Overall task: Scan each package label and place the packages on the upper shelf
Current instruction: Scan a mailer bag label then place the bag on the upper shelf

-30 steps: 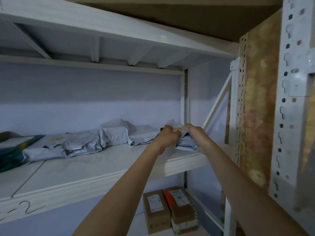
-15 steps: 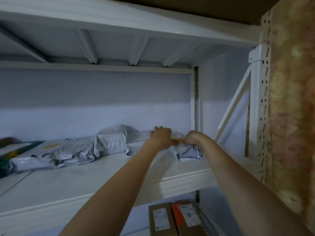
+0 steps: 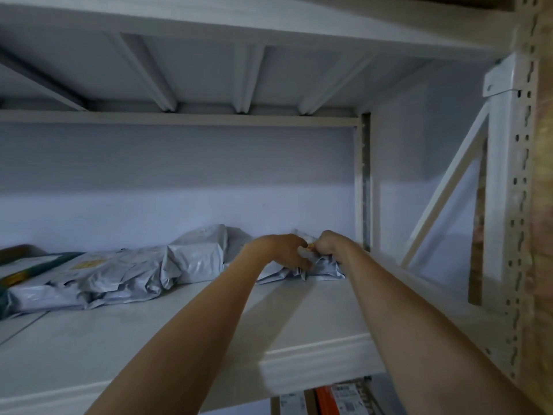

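A: Item one, far left of the upper shelf (image 3: 179,330)?
B: A dark green-edged parcel (image 3: 18,266), lying flat, partly cut off by the frame edge.

A: Next along?
B: A row of grey poly mailers (image 3: 98,280), crumpled, lying against the back wall. A taller folded grey mailer (image 3: 196,259) stood at the row's right end, touching it.

A: The hands?
B: The left hand (image 3: 276,251) reached in from the lower middle, fingers curled down over the top and front of a small grey package (image 3: 326,269). The right hand (image 3: 332,244) was just beside it, fingers curled onto the package's upper right edge. Both gripped it; a small yellow patch showed between them.

A: Location of that package?
B: On the upper shelf, at the back, near the rear right upright (image 3: 365,181), resting on the board to the right of the mailer row. Whether it touched the row could not be told.

A: Right of that?
B: A white diagonal brace (image 3: 446,187), then a perforated front post (image 3: 519,205).

A: Below the shelf?
B: Tops of cardboard boxes (image 3: 338,398) with labels, one with orange; print unreadable.
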Action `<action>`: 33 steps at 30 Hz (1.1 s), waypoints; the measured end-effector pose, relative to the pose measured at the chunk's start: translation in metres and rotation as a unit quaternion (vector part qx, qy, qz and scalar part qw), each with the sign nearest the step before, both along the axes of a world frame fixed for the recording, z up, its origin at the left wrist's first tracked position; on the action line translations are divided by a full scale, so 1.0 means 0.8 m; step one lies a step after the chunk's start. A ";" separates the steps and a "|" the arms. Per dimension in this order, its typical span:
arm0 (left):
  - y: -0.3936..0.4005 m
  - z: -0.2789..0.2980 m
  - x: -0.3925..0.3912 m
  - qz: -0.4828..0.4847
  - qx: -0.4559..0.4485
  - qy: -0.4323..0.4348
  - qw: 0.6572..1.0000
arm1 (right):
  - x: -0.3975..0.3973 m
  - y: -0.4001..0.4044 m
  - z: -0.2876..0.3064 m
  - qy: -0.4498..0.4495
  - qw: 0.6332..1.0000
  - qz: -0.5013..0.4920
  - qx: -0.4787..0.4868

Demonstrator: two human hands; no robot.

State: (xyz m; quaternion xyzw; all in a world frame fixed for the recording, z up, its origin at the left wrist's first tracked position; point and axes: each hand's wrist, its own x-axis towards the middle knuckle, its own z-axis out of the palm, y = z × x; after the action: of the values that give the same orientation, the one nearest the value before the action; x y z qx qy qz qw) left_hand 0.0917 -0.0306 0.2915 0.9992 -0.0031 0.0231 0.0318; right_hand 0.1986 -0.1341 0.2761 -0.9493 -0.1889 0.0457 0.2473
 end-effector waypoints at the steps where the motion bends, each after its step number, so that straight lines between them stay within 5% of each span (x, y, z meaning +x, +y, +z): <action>1: 0.001 0.001 0.002 -0.004 -0.001 0.003 1.000 | 0.006 0.003 0.000 0.001 1.000 0.004 0.002; 10: 0.014 -0.029 0.041 0.038 0.012 -0.106 0.994 | 0.042 0.025 0.001 -0.009 1.000 -0.012 -0.010; 15: 0.013 -0.031 0.040 0.065 0.000 -0.091 0.994 | 0.041 0.026 -0.005 -0.013 1.000 -0.018 0.015; 23: 0.011 -0.016 -0.002 0.085 -0.066 -0.101 0.989 | 0.007 0.015 0.010 -0.117 0.963 -0.075 0.230; 33: -0.065 -0.055 -0.146 0.006 -0.430 -0.303 0.850 | -0.160 -0.064 -0.029 -0.106 0.901 -0.033 0.419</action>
State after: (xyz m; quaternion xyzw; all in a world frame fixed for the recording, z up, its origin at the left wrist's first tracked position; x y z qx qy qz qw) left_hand -0.0249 -0.0824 0.2473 0.8291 0.0033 0.3234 0.4560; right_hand 0.0704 -0.1856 0.2528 -0.7632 -0.1843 -0.1467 0.6018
